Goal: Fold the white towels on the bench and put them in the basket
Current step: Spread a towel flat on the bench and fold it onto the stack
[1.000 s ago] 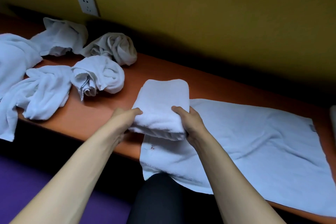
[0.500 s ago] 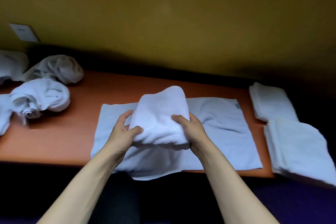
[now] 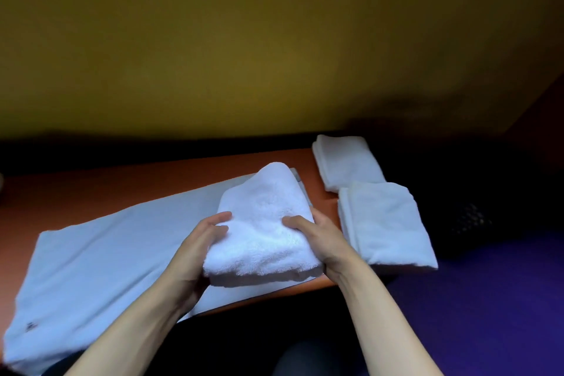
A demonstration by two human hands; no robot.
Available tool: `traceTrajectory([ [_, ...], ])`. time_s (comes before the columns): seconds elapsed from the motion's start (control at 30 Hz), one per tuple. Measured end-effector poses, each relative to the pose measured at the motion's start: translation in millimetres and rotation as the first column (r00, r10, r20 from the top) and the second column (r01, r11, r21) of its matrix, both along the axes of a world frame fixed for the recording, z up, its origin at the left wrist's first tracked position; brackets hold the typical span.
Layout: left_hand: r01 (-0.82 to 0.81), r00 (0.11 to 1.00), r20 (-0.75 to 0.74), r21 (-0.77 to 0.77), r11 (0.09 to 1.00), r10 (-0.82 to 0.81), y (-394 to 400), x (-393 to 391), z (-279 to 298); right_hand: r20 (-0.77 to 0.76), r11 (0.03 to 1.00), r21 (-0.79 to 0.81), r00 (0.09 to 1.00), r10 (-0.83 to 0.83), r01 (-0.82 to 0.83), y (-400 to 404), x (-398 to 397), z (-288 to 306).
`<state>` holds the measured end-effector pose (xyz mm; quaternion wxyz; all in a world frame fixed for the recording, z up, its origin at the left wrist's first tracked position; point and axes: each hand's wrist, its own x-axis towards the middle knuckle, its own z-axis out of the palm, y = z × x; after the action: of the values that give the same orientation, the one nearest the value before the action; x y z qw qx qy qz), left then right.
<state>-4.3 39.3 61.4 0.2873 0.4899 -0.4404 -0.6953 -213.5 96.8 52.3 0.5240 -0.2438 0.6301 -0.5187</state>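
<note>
Two hands: both grip one folded white towel [image 3: 262,223], centre of the frame, raised above the bench.
Left hand [image 3: 195,250]: clasps the towel's left side, thumb on top, fingers curled beneath.
Right hand [image 3: 317,238]: clasps the towel's right side, thumb on top, fingers hidden under the cloth.
Flat towel [image 3: 100,259]: white, spread open on the bench, lower left to centre; its near edge hangs over the bench front; a small dark mark shows near its lower left corner.
Bench [image 3: 91,186]: orange-brown top, running from left edge to right of centre.
Folded stack, near [image 3: 384,223]: white towels, right of centre, just beside the right hand.
Folded stack, far [image 3: 345,162]: white towel, behind the near stack and touching it.
Dark meshed object [image 3: 470,220]: right of the stacks, in shadow; cannot tell if it is the basket.
Wall [image 3: 274,40]: mustard yellow, upper frame.
Purple surface [image 3: 488,299]: lower right.
</note>
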Motion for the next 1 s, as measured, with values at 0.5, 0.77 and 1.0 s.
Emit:
traceTrajectory([
  [0.5, 0.325, 0.945, 0.241, -0.613, 0.72, -0.221, -82.5, -212.6, -29.6, -0.467, 0.979, -0.11, 0.86, -0.203, 0.172, -54.4, -210.1, -3.7],
  [0.77, 0.467, 0.881, 0.402, -0.656, 0.593, -0.248, -158.1, -306.5, -47.1, -0.643, 0.941, -0.191, 0.688, -0.336, 0.281, -108.1, -283.6, -14.6],
  [1.0, 0.73, 0.602, 0.768, -0.418, 0.541, -0.218, -166.9, -331.4, -122.1, -0.891, 0.957, 0.251, 0.421, 0.17, 0.146, -114.4, -284.9, -73.6],
])
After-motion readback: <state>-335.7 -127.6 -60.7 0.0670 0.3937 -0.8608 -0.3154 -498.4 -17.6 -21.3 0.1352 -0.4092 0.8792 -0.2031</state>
